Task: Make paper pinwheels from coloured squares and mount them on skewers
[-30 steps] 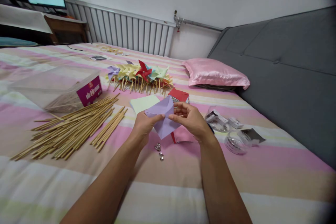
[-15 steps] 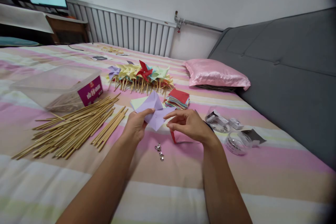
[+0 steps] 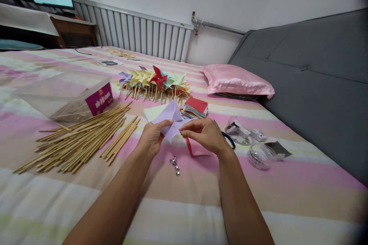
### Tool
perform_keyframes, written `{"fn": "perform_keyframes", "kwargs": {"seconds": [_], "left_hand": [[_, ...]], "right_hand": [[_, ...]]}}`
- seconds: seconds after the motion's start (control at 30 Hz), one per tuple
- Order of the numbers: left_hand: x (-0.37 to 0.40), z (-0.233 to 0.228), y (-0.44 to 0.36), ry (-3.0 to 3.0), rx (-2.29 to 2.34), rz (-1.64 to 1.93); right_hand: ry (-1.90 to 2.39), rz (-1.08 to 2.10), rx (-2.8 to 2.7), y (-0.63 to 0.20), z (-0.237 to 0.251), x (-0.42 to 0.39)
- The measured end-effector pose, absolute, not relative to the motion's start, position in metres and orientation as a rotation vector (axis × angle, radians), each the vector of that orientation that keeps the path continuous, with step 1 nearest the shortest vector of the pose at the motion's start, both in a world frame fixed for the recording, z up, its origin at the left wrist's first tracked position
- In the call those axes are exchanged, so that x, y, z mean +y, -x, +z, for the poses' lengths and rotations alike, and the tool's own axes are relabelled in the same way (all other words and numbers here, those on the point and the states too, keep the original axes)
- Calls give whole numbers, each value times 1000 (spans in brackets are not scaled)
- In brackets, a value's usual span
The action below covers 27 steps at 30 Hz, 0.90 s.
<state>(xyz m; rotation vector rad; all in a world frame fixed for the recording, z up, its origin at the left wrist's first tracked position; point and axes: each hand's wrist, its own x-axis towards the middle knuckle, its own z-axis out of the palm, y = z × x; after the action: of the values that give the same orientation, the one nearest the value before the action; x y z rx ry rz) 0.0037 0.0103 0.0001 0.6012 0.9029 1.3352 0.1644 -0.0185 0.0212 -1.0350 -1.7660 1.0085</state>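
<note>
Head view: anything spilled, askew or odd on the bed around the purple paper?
Nothing looks damaged. The bamboo sticks lie fanned loose on the striped bedsheet beside the clear plastic box, and small silver pins sit scattered below the folded purple paper held in both hands.

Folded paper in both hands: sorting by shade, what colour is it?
Light purple folded paper, best seen in the head view.

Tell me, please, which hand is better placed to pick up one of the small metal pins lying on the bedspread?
Probably the right hand. It only pinches a corner of the purple paper, while the left hand holds the paper's body. The pins lie between both wrists.
</note>
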Motion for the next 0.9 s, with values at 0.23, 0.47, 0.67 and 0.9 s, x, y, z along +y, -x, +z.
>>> {"fn": "perform_keyframes", "kwargs": {"seconds": [0.23, 0.47, 0.67, 0.9], "left_hand": [[9, -1, -6, -627, 919, 1392], [7, 0, -8, -680, 918, 1475], [5, 2, -9, -692, 952, 1476], [5, 1, -11, -679, 986, 1498]], "right_hand": [[1053, 1001, -1663, -158, 16, -14], [1122, 979, -1478, -145, 12, -12], [1110, 929, -1431, -139, 8, -11], [1193, 828, -1322, -134, 8, -10]]}}
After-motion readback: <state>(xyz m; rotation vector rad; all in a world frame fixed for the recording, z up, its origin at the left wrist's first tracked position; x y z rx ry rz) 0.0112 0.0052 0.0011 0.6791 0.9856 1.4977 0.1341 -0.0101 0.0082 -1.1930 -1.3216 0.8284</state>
